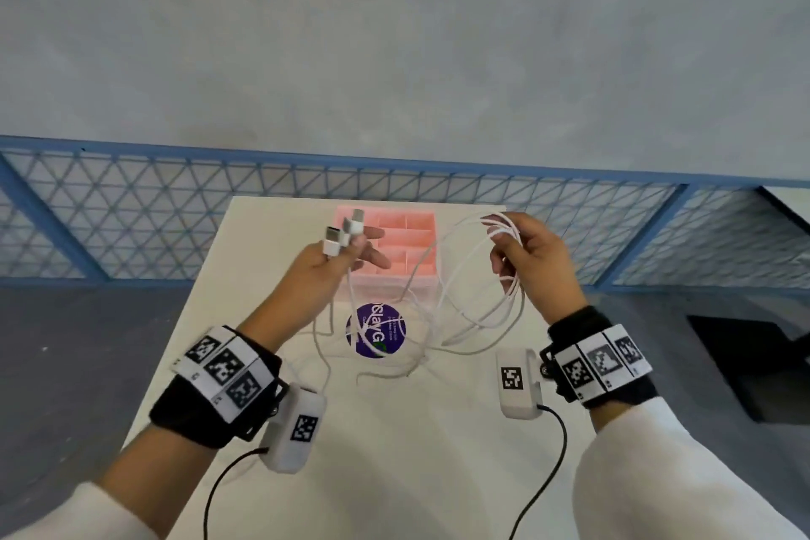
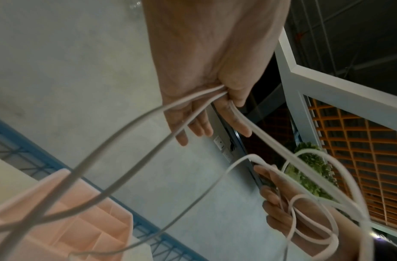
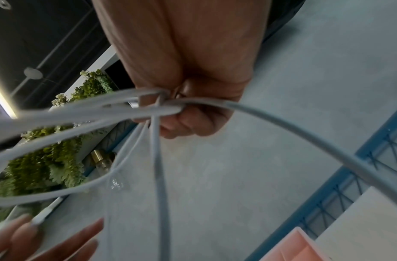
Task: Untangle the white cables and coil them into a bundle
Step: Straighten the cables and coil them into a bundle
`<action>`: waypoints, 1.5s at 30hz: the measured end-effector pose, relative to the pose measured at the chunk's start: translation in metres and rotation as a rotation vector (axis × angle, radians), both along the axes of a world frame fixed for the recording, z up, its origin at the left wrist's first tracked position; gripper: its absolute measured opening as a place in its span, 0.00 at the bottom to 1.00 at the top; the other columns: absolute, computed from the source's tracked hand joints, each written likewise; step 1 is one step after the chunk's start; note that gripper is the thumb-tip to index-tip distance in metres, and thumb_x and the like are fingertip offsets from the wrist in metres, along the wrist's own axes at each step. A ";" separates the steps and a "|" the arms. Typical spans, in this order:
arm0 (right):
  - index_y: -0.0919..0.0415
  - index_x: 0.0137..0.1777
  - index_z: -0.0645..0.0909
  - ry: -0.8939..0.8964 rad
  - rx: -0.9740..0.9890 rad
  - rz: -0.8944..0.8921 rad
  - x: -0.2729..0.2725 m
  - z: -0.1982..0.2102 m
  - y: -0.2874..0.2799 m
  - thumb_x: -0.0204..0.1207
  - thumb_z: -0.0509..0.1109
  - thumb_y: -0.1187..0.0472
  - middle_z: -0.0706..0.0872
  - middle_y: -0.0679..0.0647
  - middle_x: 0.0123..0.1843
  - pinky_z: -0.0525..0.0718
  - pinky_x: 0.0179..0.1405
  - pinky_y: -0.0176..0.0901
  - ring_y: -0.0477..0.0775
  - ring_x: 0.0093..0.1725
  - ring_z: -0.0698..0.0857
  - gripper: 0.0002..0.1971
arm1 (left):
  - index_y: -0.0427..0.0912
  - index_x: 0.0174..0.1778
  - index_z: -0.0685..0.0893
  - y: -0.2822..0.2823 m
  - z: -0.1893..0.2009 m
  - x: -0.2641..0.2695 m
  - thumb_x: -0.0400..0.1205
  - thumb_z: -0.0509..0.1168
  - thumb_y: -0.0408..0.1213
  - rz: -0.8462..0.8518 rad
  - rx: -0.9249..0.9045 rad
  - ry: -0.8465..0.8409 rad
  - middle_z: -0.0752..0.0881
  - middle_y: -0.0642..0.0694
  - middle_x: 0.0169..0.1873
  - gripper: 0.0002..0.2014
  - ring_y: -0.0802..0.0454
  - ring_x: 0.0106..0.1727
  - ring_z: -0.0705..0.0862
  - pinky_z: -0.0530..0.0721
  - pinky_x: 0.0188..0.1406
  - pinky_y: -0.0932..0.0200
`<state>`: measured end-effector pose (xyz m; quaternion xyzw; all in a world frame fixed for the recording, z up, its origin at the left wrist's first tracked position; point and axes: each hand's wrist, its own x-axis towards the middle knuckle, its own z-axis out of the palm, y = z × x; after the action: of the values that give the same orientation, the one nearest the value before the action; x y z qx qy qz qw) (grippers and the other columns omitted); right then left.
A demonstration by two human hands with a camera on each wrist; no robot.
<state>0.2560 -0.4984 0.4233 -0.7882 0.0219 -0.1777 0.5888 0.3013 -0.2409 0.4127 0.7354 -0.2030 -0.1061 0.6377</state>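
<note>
Thin white cables [image 1: 442, 311] hang in tangled loops between my two raised hands and trail onto the white table [image 1: 394, 452]. My left hand [image 1: 339, 252] pinches the plug ends [image 1: 344, 232] of the cables, with the connectors sticking up past its fingers. My right hand [image 1: 524, 250] grips several gathered loops of cable [image 1: 510, 232], fingers curled round them. In the left wrist view the cables [image 2: 117, 141] run out of the left hand [image 2: 213, 98] toward the right hand [image 2: 289, 203]. In the right wrist view the right hand [image 3: 182, 106] clutches crossing strands [image 3: 157, 159].
A pink divided organiser box [image 1: 396, 248] stands on the table behind the cables. A round purple sticker [image 1: 377, 329] lies in front of it. A blue mesh railing [image 1: 175, 206] runs past the table's far edge. A dark object [image 1: 762, 360] sits at right.
</note>
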 end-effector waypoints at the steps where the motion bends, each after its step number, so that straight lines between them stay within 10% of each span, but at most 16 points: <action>1: 0.52 0.50 0.83 -0.002 0.003 0.020 -0.001 -0.001 0.002 0.81 0.61 0.68 0.78 0.49 0.20 0.74 0.16 0.33 0.45 0.17 0.72 0.11 | 0.49 0.45 0.90 -0.005 -0.003 -0.001 0.82 0.56 0.55 -0.030 0.036 -0.011 0.86 0.58 0.61 0.20 0.61 0.67 0.79 0.73 0.73 0.53; 6: 0.46 0.51 0.85 -0.005 -0.005 0.074 -0.004 -0.006 0.008 0.82 0.60 0.66 0.79 0.50 0.22 0.75 0.18 0.34 0.47 0.19 0.74 0.15 | 0.49 0.49 0.90 -0.022 -0.004 -0.009 0.84 0.54 0.55 -0.191 0.122 0.050 0.84 0.60 0.64 0.21 0.63 0.70 0.77 0.68 0.73 0.54; 9: 0.45 0.49 0.85 -0.001 -0.018 0.086 -0.002 -0.010 0.008 0.81 0.62 0.66 0.78 0.49 0.21 0.74 0.19 0.35 0.47 0.20 0.73 0.14 | 0.45 0.45 0.90 -0.021 -0.004 -0.013 0.83 0.56 0.51 -0.177 0.040 0.139 0.91 0.54 0.45 0.19 0.58 0.48 0.88 0.81 0.63 0.55; 13: 0.48 0.50 0.85 0.078 -0.181 0.089 -0.003 -0.024 0.008 0.73 0.73 0.61 0.67 0.46 0.22 0.69 0.25 0.30 0.44 0.23 0.66 0.09 | 0.46 0.45 0.88 0.000 -0.001 -0.006 0.87 0.52 0.43 0.012 0.087 0.034 0.87 0.68 0.34 0.19 0.70 0.34 0.77 0.75 0.42 0.77; 18: 0.48 0.48 0.85 0.133 -0.175 0.245 -0.008 -0.029 0.025 0.76 0.70 0.63 0.87 0.34 0.37 0.77 0.37 0.26 0.37 0.33 0.80 0.08 | 0.51 0.45 0.88 0.022 -0.003 0.003 0.87 0.51 0.44 0.114 0.121 -0.047 0.86 0.74 0.40 0.18 0.74 0.38 0.77 0.72 0.44 0.80; 23: 0.55 0.54 0.84 0.209 0.091 0.356 -0.013 -0.027 0.026 0.75 0.66 0.67 0.87 0.44 0.33 0.72 0.26 0.30 0.44 0.27 0.72 0.12 | 0.55 0.42 0.88 0.038 -0.007 0.007 0.87 0.52 0.46 0.189 0.084 -0.053 0.87 0.71 0.44 0.19 0.71 0.38 0.76 0.73 0.50 0.64; 34: 0.54 0.60 0.82 0.175 0.036 0.372 -0.016 -0.017 0.047 0.83 0.57 0.64 0.82 0.59 0.37 0.76 0.30 0.32 0.52 0.31 0.73 0.13 | 0.45 0.54 0.78 0.011 -0.004 -0.021 0.81 0.66 0.35 0.042 0.124 -0.141 0.87 0.68 0.46 0.08 0.81 0.49 0.79 0.72 0.47 0.82; 40: 0.61 0.58 0.83 0.142 -0.089 0.371 -0.012 -0.018 0.061 0.80 0.63 0.68 0.87 0.44 0.47 0.78 0.36 0.25 0.34 0.38 0.83 0.11 | 0.60 0.56 0.84 -0.003 -0.020 -0.017 0.77 0.71 0.40 0.007 0.118 -0.021 0.90 0.58 0.52 0.13 0.59 0.53 0.86 0.82 0.55 0.63; 45: 0.60 0.48 0.88 0.111 -0.115 0.173 -0.008 -0.023 0.055 0.76 0.68 0.70 0.88 0.42 0.37 0.80 0.41 0.33 0.39 0.36 0.83 0.08 | 0.48 0.52 0.80 -0.008 -0.023 -0.020 0.79 0.68 0.39 0.072 0.085 -0.100 0.88 0.54 0.54 0.07 0.62 0.54 0.85 0.78 0.48 0.74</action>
<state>0.2482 -0.4438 0.4007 -0.8284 -0.0241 -0.0834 0.5534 0.2816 -0.2484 0.3897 0.7729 -0.2034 -0.0549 0.5985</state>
